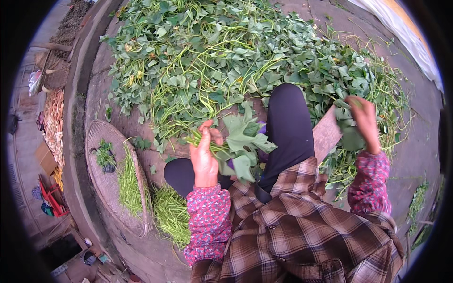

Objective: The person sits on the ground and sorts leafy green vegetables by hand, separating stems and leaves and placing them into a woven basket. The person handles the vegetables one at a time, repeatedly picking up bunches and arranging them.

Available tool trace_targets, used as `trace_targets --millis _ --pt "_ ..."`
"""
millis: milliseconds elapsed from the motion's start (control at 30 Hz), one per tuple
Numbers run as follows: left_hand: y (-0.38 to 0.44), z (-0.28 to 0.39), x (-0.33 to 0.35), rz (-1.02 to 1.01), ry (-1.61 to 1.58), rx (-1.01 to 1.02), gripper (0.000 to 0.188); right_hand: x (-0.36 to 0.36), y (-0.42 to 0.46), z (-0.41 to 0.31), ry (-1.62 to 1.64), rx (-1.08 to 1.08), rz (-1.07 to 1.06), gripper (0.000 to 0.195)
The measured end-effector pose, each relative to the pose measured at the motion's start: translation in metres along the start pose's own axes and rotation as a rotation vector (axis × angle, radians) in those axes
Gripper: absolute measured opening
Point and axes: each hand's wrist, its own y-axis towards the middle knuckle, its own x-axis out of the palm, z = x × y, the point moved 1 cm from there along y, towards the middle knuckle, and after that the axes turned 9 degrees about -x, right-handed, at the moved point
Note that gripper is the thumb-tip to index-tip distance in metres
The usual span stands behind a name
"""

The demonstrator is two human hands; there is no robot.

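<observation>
My left hand (207, 152) is closed around a small bunch of leafy green stems (244, 139), its lobed leaves hanging to the right over my lap. Out to the right, my right hand (364, 116) grips some green leaves (348, 123), slightly blurred, above the edge of the vine pile. A large heap of leafy green vines (212, 63) covers the ground in front of me. Beside my left knee lies a pile of leafless green stems (171, 215). More such stems (131, 184) lie in a shallow woven basket (106, 208).
A small leafy bunch (105, 155) also lies in the basket. A wooden board (325, 134) is beside my right knee. Past the concrete ledge (76, 116) at left are corn cobs (53, 123), a cardboard box (46, 158) and a red chair (53, 198). White sheeting (396, 32) lies at upper right.
</observation>
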Motion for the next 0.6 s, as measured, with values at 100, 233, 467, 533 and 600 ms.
trace_targets --millis 100,233,467,533,600 --pt "-0.003 -0.007 0.007 0.041 0.150 0.106 0.020 0.087 0.020 -0.088 0.196 -0.327 -0.442 0.021" --pt "-0.021 -0.018 0.010 0.211 0.043 0.135 0.020 0.176 0.011 -0.162 0.507 -0.427 -0.614 0.025" --pt "-0.040 -0.024 -0.012 0.104 -0.339 0.081 0.040 0.216 -0.014 -0.173 0.714 -0.459 -0.754 0.034" --pt "-0.042 -0.020 0.001 0.028 -0.366 0.068 0.046 0.210 -0.011 -0.171 0.687 -0.455 -0.750 0.031" --pt "-0.042 -0.024 0.003 -0.074 -0.391 0.031 0.054 0.206 -0.008 -0.169 0.661 -0.491 -0.747 0.029"
